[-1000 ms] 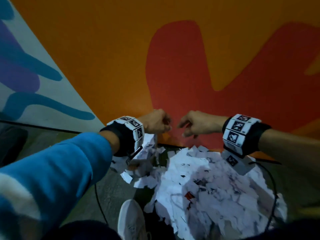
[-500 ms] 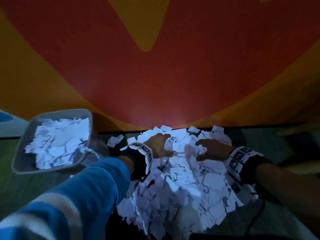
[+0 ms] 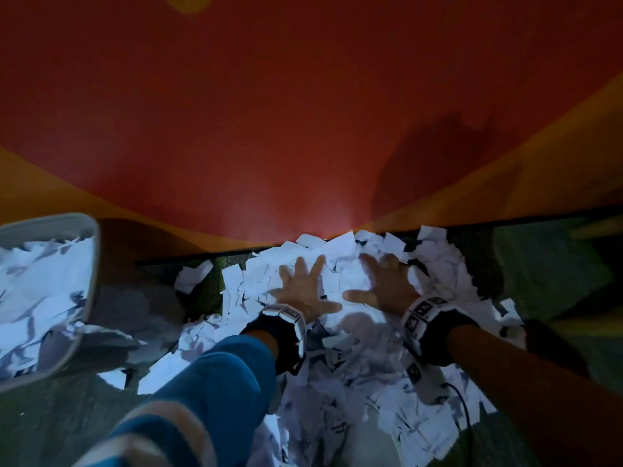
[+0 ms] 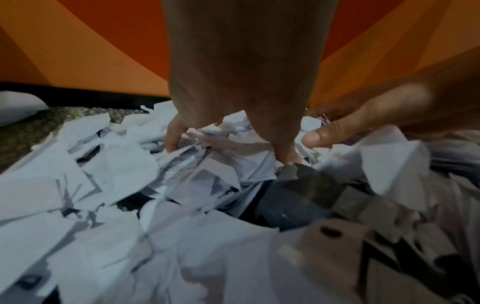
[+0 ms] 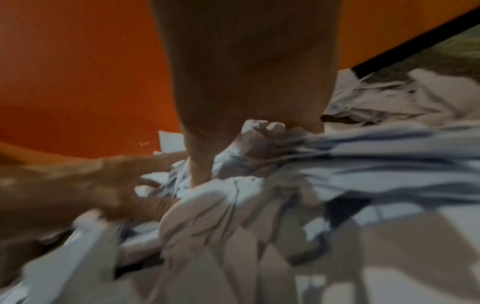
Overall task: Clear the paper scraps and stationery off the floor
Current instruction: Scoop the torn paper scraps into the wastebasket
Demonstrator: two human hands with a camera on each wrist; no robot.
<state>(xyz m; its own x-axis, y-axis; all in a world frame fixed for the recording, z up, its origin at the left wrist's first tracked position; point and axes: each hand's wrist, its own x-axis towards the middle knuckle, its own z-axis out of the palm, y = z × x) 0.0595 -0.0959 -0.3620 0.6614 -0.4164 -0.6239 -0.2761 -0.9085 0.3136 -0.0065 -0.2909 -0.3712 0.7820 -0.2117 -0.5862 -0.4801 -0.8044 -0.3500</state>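
Note:
A big heap of torn white paper scraps (image 3: 263,284) lies on the floor against the wall. My left hand (image 3: 303,291) rests on top of the heap with its fingers spread. Just right of it, my right hand (image 3: 387,288) also presses flat into the scraps, thumb pointing at the left hand. In the left wrist view the left hand's fingertips (image 4: 172,142) sink into the scraps (image 4: 109,174), and a dark grey object (image 4: 285,201) that I cannot identify shows under them. The right wrist view is blurred, with the right hand (image 5: 233,144) buried in crumpled scraps (image 5: 221,205).
A grey bin (image 3: 95,264) half full of scraps stands on the floor to the left. The red and orange wall (image 3: 303,129) rises right behind the heap. A black cable (image 3: 463,409) trails from my right wrist over the scraps.
A second ago both hands were raised and curled above the heap. They came down onto it, and the fingers now lie spread on the scraps. My head has dipped closer.

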